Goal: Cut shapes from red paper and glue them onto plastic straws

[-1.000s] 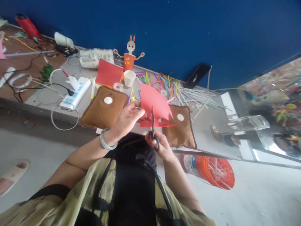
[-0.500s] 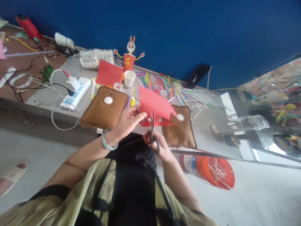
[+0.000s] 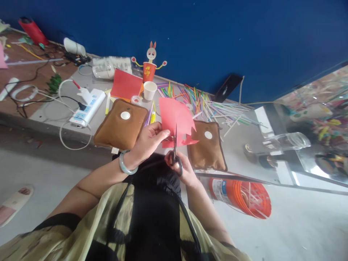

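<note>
A sheet of red paper (image 3: 175, 112) is pinched at its lower left edge by my left hand (image 3: 148, 139), thumb on top. Its right and lower edges are ragged, with cut-out gaps. In my right hand (image 3: 185, 168) are black-handled scissors (image 3: 175, 145), their blades pointing up and lying across the lower part of the paper. Fingers wrap round the handle loops. Behind the paper to the right lies a brown hot-water bag (image 3: 208, 152); a second brown bag (image 3: 122, 127) rests left of my left hand.
Colourful pipe cleaners or straws (image 3: 195, 99) are strewn at the back. A white cup (image 3: 150, 90) stands near a rabbit figure on a red cup (image 3: 149, 72). A power strip (image 3: 88, 108) lies left. An orange bucket (image 3: 244, 197) is on the floor at right, below a glass jar (image 3: 290, 141).
The paper has turned and its right side now reaches less far, with a more jagged edge. The scissors have shifted slightly left and stand more upright. My left hand keeps its grip.
</note>
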